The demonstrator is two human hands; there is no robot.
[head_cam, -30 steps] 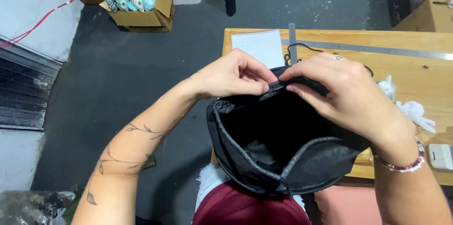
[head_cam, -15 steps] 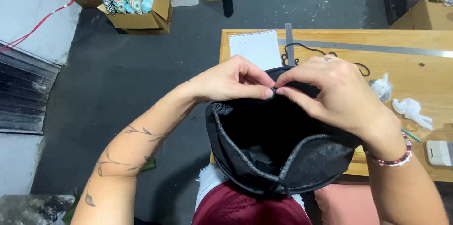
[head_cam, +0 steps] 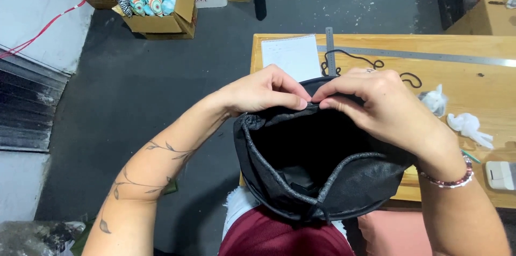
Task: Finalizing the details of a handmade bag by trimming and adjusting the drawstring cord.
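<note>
A black fabric bag [head_cam: 322, 164] with a grey drawstring hem hangs open in front of me, its mouth facing up over my lap. My left hand [head_cam: 266, 92] pinches the far rim of the bag from the left. My right hand [head_cam: 376, 103] pinches the same rim from the right, fingertips almost touching those of the left hand. A beaded bracelet [head_cam: 449, 181] sits on my right wrist. The inside of the bag is dark and I cannot see anything in it.
A wooden table [head_cam: 484, 68] lies beyond the bag with a white notepad [head_cam: 293, 54], a metal ruler [head_cam: 419, 54], a black cord [head_cam: 355, 62], white stuffing scraps [head_cam: 467, 124] and a small white device [head_cam: 500, 174]. Cardboard boxes [head_cam: 161, 17] with patterned cushions stand on the floor at far left.
Both hands stay pinched on the bag's far rim, fingertips drawn closer together. The view has shifted slightly; the bag hangs much as before.
</note>
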